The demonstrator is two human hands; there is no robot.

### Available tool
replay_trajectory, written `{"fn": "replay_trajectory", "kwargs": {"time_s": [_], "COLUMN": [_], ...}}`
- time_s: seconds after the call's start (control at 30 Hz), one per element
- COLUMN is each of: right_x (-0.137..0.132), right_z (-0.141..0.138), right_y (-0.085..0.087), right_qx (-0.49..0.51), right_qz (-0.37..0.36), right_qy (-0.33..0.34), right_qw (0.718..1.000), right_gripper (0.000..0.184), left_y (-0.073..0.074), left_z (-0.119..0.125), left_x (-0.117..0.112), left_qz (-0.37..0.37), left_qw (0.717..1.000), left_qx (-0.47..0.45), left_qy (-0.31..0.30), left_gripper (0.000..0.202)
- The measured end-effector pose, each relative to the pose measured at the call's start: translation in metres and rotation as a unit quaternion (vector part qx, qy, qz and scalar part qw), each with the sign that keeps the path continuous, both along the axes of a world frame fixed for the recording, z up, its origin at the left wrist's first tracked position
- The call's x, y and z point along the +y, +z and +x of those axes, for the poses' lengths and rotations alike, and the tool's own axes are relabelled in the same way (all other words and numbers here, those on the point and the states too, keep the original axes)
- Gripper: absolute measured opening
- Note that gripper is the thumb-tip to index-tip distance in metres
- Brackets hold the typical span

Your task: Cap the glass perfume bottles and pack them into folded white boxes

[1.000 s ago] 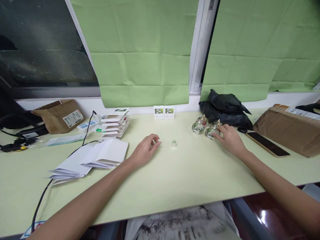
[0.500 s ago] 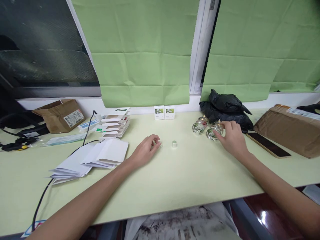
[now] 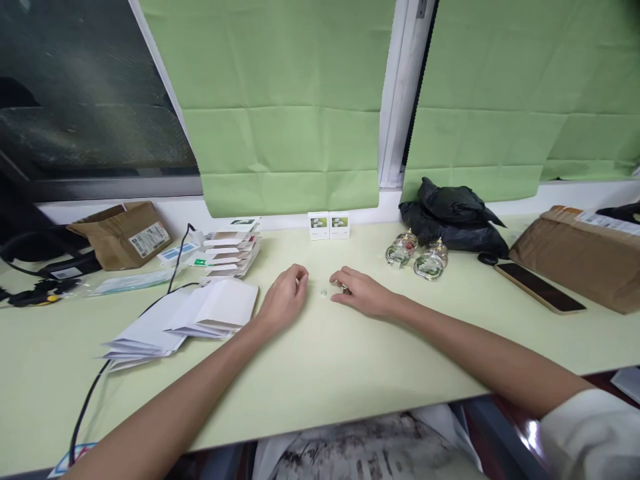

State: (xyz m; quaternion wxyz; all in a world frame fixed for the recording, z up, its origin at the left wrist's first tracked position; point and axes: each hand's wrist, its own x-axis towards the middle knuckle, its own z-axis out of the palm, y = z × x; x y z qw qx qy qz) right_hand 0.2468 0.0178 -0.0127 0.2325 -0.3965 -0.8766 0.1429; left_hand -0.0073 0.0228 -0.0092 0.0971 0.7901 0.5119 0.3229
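Observation:
My left hand [image 3: 284, 298] rests on the pale table, its fingers curled and the thumb close to the index finger. Whatever it may hold is hidden. To its right lies a tiny clear disc [image 3: 323, 293], touched by neither hand. My right hand [image 3: 366, 294] is on the table beyond that disc, thumb and fingers apart. In the gap shows part of a small shiny piece [image 3: 345, 289], mostly covered by the hand; I cannot tell if it is gripped. Two shiny clear-and-gold ornaments, one nearer [image 3: 429, 265] and one farther left [image 3: 399, 253], lie off to the right.
Folded white papers [image 3: 215, 310] and a stack of flat cartons [image 3: 233, 250] are at left, beside a black cable [image 3: 87, 400]. Two small white boxes [image 3: 329, 233] stand at the back. A black bag [image 3: 455, 220], a phone [image 3: 540, 288] and a brown package [image 3: 575, 260] sit at right.
My right hand has left the nearer ornament and moved left to where the small silvery cylinder stood. My left hand has drawn back slightly from the clear disc, leaving it uncovered.

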Motion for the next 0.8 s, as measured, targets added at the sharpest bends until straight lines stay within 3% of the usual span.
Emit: {"fn": "replay_trajectory", "kwargs": {"time_s": [0.27,0.4,0.6,0.8], "right_x": [0.010,0.004,-0.031,-0.056], "right_z": [-0.026,-0.018,0.060,0.141], "right_y": [-0.004,-0.003,-0.006,-0.014], "right_qx": [-0.005,-0.040,-0.189,-0.259], "right_qz": [0.025,0.069,0.193,0.226], "right_qy": [0.016,0.011,-0.110,-0.244], "right_qw": [1.000,0.997,0.956,0.907], "right_gripper": [0.011,0.013,0.023,0.030], "left_y": [0.000,-0.001,-0.002,-0.001], "left_z": [-0.007,-0.008,-0.006,-0.004], "left_x": [0.011,0.013,0.012,0.010], "left_qz": [-0.027,-0.033,-0.030,-0.035], "left_qw": [0.998,0.998,0.999,0.999], "left_qx": [0.015,0.016,0.024,0.022], "left_qy": [0.061,0.053,0.034,0.020], "left_gripper": [0.013,0.013,0.016,0.017]}}
